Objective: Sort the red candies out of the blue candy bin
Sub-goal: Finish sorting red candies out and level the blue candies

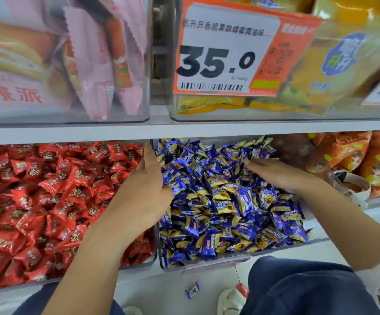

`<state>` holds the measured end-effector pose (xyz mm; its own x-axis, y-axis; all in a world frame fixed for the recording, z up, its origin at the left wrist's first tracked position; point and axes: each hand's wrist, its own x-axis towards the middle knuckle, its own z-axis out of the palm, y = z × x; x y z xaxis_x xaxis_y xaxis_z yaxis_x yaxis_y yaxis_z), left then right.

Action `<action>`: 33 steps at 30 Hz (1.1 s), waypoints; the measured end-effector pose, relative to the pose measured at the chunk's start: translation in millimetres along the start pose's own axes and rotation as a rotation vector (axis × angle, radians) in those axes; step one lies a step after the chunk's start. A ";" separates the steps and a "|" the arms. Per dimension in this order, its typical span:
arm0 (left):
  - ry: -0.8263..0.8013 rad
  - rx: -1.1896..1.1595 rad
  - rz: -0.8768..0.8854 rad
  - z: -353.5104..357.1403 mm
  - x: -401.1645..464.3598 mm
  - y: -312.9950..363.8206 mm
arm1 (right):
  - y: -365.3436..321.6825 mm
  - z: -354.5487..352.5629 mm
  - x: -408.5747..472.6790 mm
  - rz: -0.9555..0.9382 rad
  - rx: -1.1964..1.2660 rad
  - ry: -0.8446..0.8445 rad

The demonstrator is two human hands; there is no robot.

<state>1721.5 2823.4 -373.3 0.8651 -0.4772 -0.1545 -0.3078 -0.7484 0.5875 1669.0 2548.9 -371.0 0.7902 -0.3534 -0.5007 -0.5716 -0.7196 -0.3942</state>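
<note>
You are spreading both flat hands — left hand (147,189), right hand (275,172) — over the blue candy bin (207,266), fingers straight and holding nothing, probably sifting; no red candies seem to be showing among the blue candies (230,208).

- lower shelf (343,248): pale surface, carries three clear bins side by side.
- red candy bin (136,266): at left, heaped with red-wrapped candies (36,196).
- blue candy bin (207,266): in the middle, just beside the red one, heaped with blue-and-yellow wrapped candies (230,212).
- orange snack packs (352,155): at right, in a further bin.
- upper shelf (184,131): pale board, carries two clear bins; pink packets (98,64) at left, yellow packets (343,64) at right, with an orange price tag (230,53) reading 35.0 on the front.
- floor (161,292): pale, with one blue-wrapped candy (193,289) and one red-wrapped candy (243,289) lying loose.
</note>
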 end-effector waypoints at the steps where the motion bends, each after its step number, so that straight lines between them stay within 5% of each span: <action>1: 0.010 0.024 -0.001 0.0 0.3 0.2 | 3.2 0.4 -1.0 -0.001 0.045 0.019; 8: 0.222 0.191 0.110 -4.0 -6.7 7.2 | 28.2 -3.9 -23.5 -0.014 -0.022 0.210; 14: 0.193 0.124 0.112 2.1 -5.0 14.8 | 39.5 5.9 -12.8 0.141 -0.094 0.011; 17: 0.220 0.066 0.049 4.7 -4.4 18.6 | 34.4 22.5 1.5 0.135 0.002 0.045; 21: 0.181 0.076 -0.022 4.2 -4.4 19.6 | 1.7 41.2 7.4 -0.020 0.204 -0.003; 28: 0.170 0.039 -0.015 0.6 -7.6 20.2 | -38.5 62.0 -25.6 -0.383 -0.122 0.000; 33: 0.230 0.104 -0.016 2.7 -6.7 17.2 | -18.4 57.4 -56.9 -0.499 -0.076 -0.012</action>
<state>1709.3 2812.5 -364.3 0.9340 -0.3562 0.0286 -0.3221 -0.8043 0.4994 1621.9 2616.6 -379.5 0.9603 0.0512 -0.2743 -0.1069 -0.8405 -0.5311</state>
